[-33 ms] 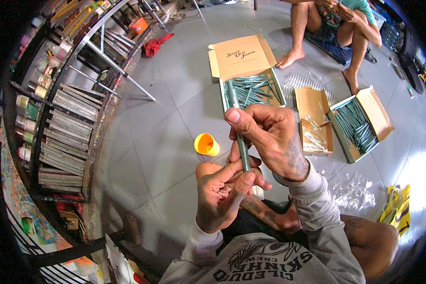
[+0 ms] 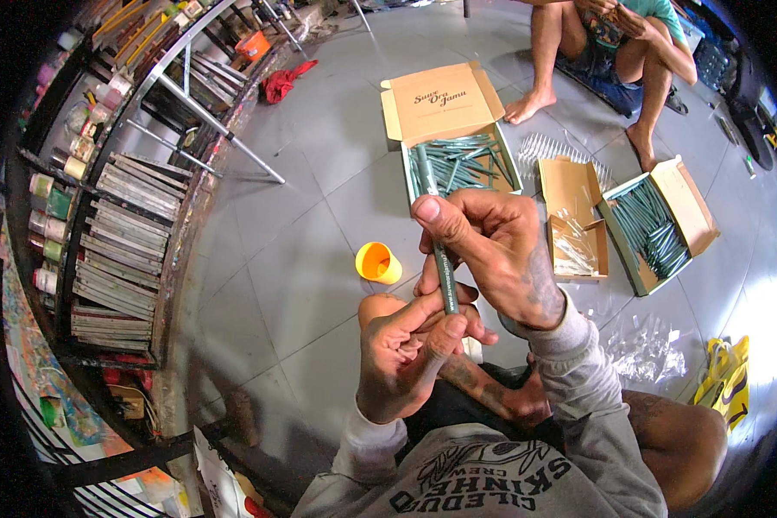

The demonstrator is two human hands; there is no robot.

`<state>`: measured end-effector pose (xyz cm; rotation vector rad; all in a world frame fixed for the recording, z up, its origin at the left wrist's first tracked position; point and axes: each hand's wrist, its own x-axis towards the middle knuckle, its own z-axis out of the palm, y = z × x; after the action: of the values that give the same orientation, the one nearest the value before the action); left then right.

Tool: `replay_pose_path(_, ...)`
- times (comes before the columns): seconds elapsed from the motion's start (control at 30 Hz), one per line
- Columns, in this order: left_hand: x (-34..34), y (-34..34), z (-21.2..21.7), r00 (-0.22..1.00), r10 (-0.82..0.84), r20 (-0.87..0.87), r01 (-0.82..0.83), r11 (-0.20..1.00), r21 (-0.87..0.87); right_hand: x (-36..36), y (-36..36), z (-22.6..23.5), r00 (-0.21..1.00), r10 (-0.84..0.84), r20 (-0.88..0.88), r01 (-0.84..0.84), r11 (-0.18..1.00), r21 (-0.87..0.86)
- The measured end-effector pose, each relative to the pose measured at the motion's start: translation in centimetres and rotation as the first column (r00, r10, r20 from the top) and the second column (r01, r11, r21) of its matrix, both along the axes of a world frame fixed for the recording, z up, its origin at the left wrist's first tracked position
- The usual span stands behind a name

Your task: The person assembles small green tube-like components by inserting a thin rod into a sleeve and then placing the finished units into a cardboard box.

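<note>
- Right hand (image 2: 492, 250) raised at centre of view, thumb and fingers clenched on upper part of a slim dark green stick (image 2: 441, 259), held near upright.
- Left hand (image 2: 401, 354) just below, fingers curled round the stick's lower end; thumb pressed against it. Both hands grasping the same stick, touching each other.
- Stick's top end overlapping, in this view, the front edge of an open cardboard box (image 2: 445, 104) on the grey tiled floor (image 2: 302, 242).
- Box filled with more green sticks (image 2: 466, 164), lying loose and crossed; lid flap folded back.
- Second open box of green sticks (image 2: 656, 224) to the right, sticks packed in parallel; smaller brown carton (image 2: 574, 246) with clear sleeves just beside it.
- Orange cup (image 2: 378, 262) on its side on the floor, left of the hands, apart from them.
- Clear plastic wrappers (image 2: 647, 350) scattered on floor at right.
- Shelving (image 2: 121, 224) with stacked items along the left edge.
- Another person's bare legs (image 2: 578, 60) beyond the boxes, top of view.
</note>
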<state>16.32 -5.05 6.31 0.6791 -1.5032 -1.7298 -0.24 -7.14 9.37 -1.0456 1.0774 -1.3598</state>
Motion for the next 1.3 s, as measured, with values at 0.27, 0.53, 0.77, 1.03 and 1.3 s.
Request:
replay_pose_path(0.27, -0.2, -0.2, -0.6, 0.999, -0.027, -0.034, 0.029, 0.998, 0.052, -0.1, -0.3, -1.0, 0.994, -0.066, 0.087, 0.079, 0.985, -0.153)
replay_pose_path(0.53, -0.5, 0.6, -0.2, 0.988, 0.141, -0.069, -0.15, 0.976, -0.156, 1.0, 2.5, -2.2, 0.954, 0.162, 0.254, -0.107, 0.971, -0.216)
replay_pose_path(0.77, 2.0, 1.1, -0.4, 0.965, 0.074, 0.253, 0.008, 0.951, -0.31, 0.2, 1.0, -0.5, 0.968, 0.168, 0.185, -0.182, 0.982, 0.059)
replay_pose_path(1.03, 1.7, 1.5, 0.7, 0.999, 0.054, 0.009, -0.054, 0.998, 0.039, 0.2, 3.0, -2.0, 0.826, 0.426, 0.369, -0.419, 0.902, -0.104)
replay_pose_path(1.3, 0.9, 0.3, 0.3, 0.986, 0.163, -0.027, -0.164, 0.983, -0.078, 0.1, 3.0, -2.3, 0.85, 0.374, 0.371, -0.338, 0.927, -0.161)
